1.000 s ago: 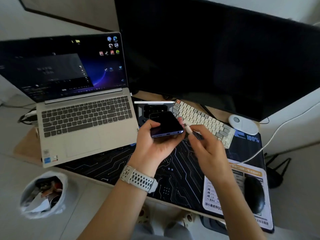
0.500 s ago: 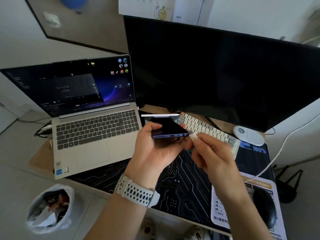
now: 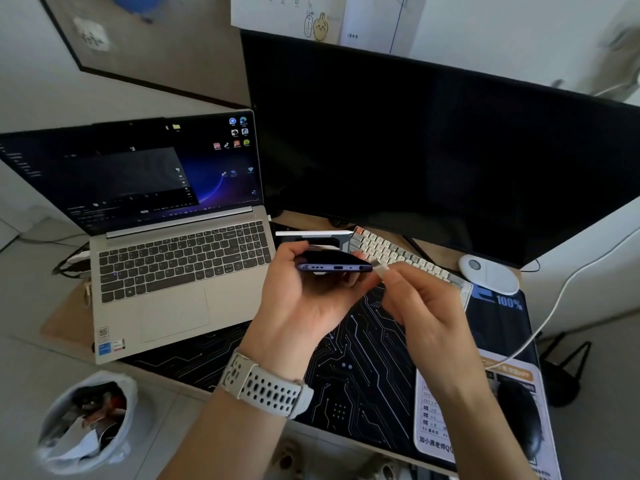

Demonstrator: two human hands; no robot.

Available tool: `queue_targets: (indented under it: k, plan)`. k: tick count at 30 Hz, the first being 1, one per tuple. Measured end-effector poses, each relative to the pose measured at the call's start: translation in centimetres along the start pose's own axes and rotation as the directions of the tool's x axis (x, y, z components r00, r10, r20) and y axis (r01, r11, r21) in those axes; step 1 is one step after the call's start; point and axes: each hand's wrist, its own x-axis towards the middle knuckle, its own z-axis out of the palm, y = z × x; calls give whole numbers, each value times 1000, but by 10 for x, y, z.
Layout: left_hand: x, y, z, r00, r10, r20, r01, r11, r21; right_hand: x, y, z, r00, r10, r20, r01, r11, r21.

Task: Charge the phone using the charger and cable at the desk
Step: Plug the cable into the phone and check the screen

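- Pale walls back a wooden counter (image 3: 59, 327) covered by a black circuit-patterned desk mat (image 3: 360, 372).
- On the mat's left sits an open silver laptop (image 3: 173, 271) with its screen lit; behind the hands stands a large dark monitor (image 3: 433, 150).
- A white and grey mechanical keyboard (image 3: 398, 252) lies under the monitor, with a white oval device (image 3: 488, 273) just beside it.
- The person's left hand (image 3: 304, 299), a grey perforated watch strap (image 3: 266, 386) on its wrist, cradles a dark purple-edged phone (image 3: 332, 263) flat above the mat, port edge facing the viewer.
- The right hand (image 3: 422, 306) has its fingers (image 3: 394, 277) pinched closed on a white cable plug (image 3: 380, 269), its tip just beside the phone's right corner, not inserted.
- The white cable (image 3: 554, 306) trails off to the right.
- A black mouse (image 3: 519, 420) rests at the lower right.
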Motion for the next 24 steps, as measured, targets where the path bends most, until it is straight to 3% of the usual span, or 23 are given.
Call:
queue_targets:
  k: [4, 8, 12, 18, 24]
  plan:
    - [5, 2, -4, 994, 38, -103, -41, 999, -22, 0, -4, -2, 991, -117, -61, 107, 982, -155]
    - [4, 0, -3, 989, 22, -145, -24, 1000, -7, 0, -10, -3, 949, -299, -103, 234, 881, -411]
    - [1, -2, 0, 986, 13, -166, -10, 1000, 18, 0, -13, -2, 896, -427, -124, 292, 775, -560]
    - [-1, -2, 2, 981, 19, -195, -10, 999, 46, -2, -12, 0, 862, -492, -122, 314, 708, -632]
    - [-2, -3, -1, 980, 6, -197, 7, 998, 65, -5, -11, 2, 882, -459, -104, 302, 722, -622]
